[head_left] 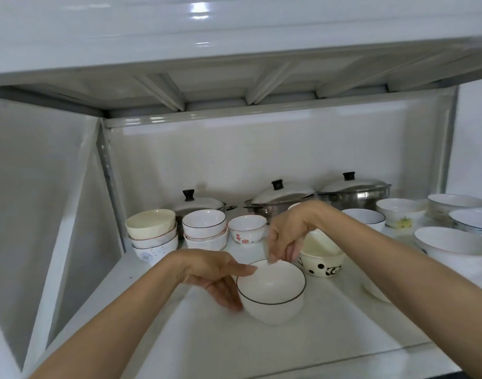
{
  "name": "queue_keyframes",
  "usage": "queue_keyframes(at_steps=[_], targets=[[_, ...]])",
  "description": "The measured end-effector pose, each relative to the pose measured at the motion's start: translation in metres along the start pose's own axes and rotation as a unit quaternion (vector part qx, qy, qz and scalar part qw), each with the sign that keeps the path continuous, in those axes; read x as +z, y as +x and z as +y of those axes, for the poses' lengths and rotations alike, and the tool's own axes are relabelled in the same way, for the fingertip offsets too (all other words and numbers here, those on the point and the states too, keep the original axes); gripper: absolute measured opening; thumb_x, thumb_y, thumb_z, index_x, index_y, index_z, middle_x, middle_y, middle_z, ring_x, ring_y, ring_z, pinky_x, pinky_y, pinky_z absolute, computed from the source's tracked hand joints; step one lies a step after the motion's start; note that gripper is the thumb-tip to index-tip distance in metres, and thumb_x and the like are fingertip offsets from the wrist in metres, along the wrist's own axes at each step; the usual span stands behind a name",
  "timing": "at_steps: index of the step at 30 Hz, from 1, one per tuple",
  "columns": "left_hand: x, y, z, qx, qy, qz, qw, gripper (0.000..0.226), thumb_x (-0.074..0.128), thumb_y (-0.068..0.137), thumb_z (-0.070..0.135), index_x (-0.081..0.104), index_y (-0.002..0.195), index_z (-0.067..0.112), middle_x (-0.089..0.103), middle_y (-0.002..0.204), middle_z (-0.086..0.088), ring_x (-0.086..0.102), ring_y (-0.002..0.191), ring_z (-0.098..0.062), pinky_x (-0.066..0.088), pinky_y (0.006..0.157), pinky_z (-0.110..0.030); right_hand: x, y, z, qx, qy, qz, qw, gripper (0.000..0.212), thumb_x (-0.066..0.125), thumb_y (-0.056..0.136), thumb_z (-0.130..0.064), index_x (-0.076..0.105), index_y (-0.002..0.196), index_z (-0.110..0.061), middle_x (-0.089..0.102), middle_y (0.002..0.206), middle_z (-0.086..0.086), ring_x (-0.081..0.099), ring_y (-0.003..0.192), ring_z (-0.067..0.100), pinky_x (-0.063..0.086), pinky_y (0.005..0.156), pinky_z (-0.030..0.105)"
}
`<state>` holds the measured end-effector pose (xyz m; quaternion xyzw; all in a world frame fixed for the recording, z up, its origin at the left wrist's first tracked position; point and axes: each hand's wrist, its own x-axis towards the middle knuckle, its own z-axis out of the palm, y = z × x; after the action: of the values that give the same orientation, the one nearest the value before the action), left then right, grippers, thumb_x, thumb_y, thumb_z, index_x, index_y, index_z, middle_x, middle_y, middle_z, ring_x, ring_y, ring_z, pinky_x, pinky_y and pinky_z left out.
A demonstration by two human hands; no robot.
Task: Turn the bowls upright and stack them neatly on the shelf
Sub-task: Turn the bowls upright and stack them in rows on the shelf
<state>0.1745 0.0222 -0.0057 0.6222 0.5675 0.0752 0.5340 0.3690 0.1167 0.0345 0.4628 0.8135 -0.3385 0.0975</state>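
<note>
A white bowl with a thin black rim (272, 292) stands upright near the middle of the white shelf (207, 337). My left hand (215, 274) cups its left side, thumb at the rim. Over the far rim my right hand (286, 231) hangs with its fingertips pinching or touching the edge. Behind it, a panda-patterned bowl (322, 265) holds another white bowl (320, 243). Stacks of upright bowls stand at the back left: a cream-topped stack (152, 233) and a black-rimmed stack (204, 228). Beside them sits a single bowl with red characters (246, 228).
Three lidded steel pots (281, 198) line the back wall. More white bowls (453, 246) crowd the right side, one with a yellow flower (401, 212). The upper shelf (234, 50) hangs low overhead. A side panel (43, 201) closes the left.
</note>
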Motion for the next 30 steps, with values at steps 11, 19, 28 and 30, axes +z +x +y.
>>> queue_keyframes(at_steps=[11,19,28,30], targets=[[0.004,0.000,0.001,0.021,-0.065,-0.075,0.995,0.042,0.050,0.095,0.005,0.045,0.134,-0.009,0.065,0.113,-0.024,0.074,0.088,-0.025,0.059,0.075,-0.026,0.013,-0.010,0.018,-0.025,0.072,-0.095,0.993,0.030,0.050,0.096,0.001,0.054,0.123,0.015,0.073,0.081,0.010,0.073,0.069,0.019,0.061,0.070,0.026],[-0.020,0.011,0.014,0.020,-0.193,0.145,0.970,0.037,0.053,0.096,0.017,0.054,0.121,-0.010,0.070,0.092,-0.025,0.073,0.077,-0.031,0.061,0.076,-0.035,-0.017,0.004,0.016,-0.043,0.127,0.043,0.990,0.024,0.047,0.098,-0.003,0.058,0.114,0.010,0.067,0.093,0.026,0.071,0.069,0.028,0.062,0.063,0.031],[-0.028,0.063,0.048,0.095,-0.256,0.415,0.868,0.037,0.058,0.093,0.030,0.059,0.107,-0.003,0.068,0.079,-0.017,0.070,0.062,-0.028,0.062,0.074,-0.038,-0.054,0.036,0.015,-0.035,0.232,0.254,0.938,0.021,0.037,0.097,-0.002,0.056,0.089,0.002,0.065,0.078,0.021,0.066,0.061,0.027,0.059,0.054,0.031],[-0.031,0.075,0.056,0.117,-0.264,0.452,0.844,0.028,0.059,0.091,0.025,0.061,0.101,-0.001,0.067,0.082,-0.018,0.070,0.071,-0.033,0.059,0.083,-0.041,-0.061,0.049,0.015,-0.018,0.242,0.295,0.924,0.024,0.035,0.093,0.003,0.054,0.078,0.004,0.064,0.067,0.024,0.064,0.043,0.025,0.057,0.045,0.028]])
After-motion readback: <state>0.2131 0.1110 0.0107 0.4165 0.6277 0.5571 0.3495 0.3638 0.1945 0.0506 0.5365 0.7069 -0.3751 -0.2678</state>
